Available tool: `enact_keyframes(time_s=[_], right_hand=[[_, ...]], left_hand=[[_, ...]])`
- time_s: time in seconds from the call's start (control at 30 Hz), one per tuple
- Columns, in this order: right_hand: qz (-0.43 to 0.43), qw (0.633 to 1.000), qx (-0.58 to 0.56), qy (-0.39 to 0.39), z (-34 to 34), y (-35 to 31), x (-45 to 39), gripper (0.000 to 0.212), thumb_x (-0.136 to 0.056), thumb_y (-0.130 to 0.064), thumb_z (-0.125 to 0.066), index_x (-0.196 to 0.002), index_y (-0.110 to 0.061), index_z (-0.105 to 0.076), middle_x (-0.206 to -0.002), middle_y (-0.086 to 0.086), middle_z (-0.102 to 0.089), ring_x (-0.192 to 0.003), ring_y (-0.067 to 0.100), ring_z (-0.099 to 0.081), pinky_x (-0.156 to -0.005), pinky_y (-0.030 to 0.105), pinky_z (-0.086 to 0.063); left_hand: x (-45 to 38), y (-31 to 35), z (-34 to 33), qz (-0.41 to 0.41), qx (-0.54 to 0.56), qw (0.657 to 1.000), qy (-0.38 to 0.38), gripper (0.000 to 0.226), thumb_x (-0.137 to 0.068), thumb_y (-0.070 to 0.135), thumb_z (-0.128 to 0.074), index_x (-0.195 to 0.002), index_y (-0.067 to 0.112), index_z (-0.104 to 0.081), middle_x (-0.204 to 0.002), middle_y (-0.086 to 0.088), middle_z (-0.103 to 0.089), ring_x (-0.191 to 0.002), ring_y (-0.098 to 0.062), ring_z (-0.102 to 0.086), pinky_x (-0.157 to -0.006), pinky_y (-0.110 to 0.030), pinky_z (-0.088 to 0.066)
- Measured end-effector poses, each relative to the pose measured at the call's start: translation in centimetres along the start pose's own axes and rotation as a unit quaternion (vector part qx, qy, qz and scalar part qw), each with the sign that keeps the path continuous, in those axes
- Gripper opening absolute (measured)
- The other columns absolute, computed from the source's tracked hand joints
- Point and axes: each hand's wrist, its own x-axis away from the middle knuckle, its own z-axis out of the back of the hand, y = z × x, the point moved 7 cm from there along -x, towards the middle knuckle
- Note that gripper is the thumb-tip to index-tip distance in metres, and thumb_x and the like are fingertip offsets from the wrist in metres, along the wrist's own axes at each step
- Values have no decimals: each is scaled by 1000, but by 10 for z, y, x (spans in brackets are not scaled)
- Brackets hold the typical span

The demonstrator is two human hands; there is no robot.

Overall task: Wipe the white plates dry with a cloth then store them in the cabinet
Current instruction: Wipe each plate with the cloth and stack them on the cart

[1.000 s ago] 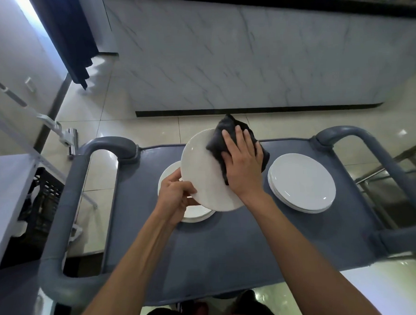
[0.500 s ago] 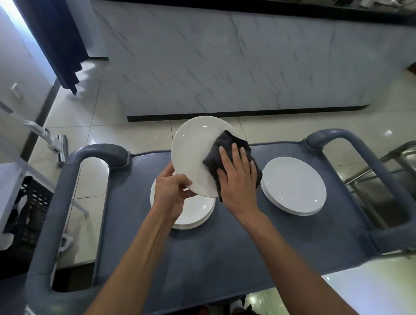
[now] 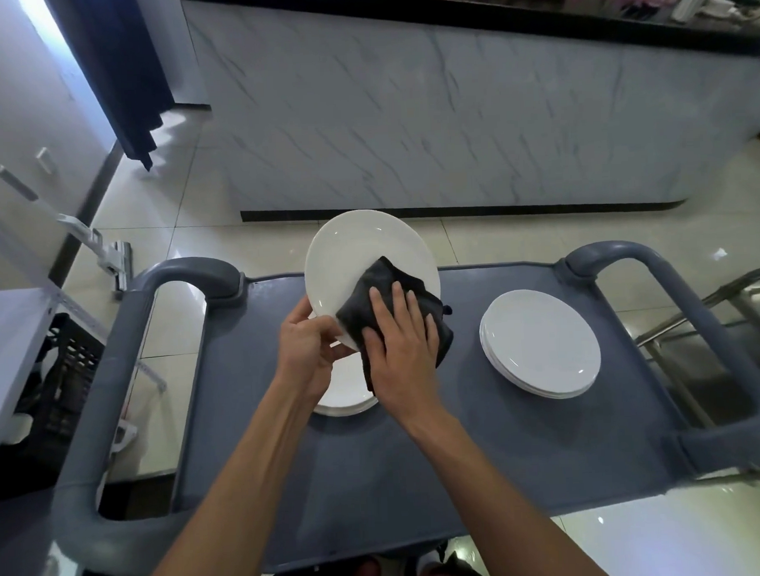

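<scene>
Right hand (image 3: 401, 347): fingers flat and spread, pressing a dark cloth (image 3: 383, 305) against the near face of a white plate (image 3: 360, 254), evidently to dry it. Left hand (image 3: 305, 348): fingers and thumb pinching that plate's lower rim, tilting it up toward the wiper. Beneath both hands: plate stack (image 3: 345, 396). Right of the fingers, apart: second plate stack (image 3: 539, 344). All on a grey cart (image 3: 376, 482). Both forearms reach forward, converging. Cabinet: not seen.

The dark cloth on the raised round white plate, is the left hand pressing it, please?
No, the right hand presses the dark cloth; the left hand grips the plate's edge.
</scene>
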Motion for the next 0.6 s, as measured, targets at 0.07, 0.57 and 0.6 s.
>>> enact_keyframes(time_s=[0.07, 0.57, 0.6], right_hand=[[5, 1000, -3, 3, 2, 2, 1, 59, -99, -48, -18, -156, -34, -28, -166, -2, -18, -154, 17, -8, -123, 44, -5], [-67, 985, -136, 80, 36, 47, -20, 58, -103, -25, -53, -156, -25, -30, -167, 7, -9, -151, 27, -15, -121, 32, -15], [-70, 984, -146, 80, 38, 49, -21, 59, -102, -24, -54, -156, -24, -30, -167, 7, -9, -150, 25, -17, -119, 27, -15]], left_hand=[[0, 3, 1, -4, 3, 1000, 0, 56, -72, -22, -38, -106, 10, -69, -97, -15, -67, -86, -33, -60, -65, -44, -58], [-4, 10, -7, -9, -11, 1000, -13, 47, -72, -21, -39, -95, 11, -65, -92, -11, -61, -84, -28, -56, -64, -43, -57], [-4, 9, -6, -6, -16, 1000, -13, 47, -72, -21, -39, -96, 11, -66, -92, -11, -61, -83, -29, -57, -65, -45, -57]])
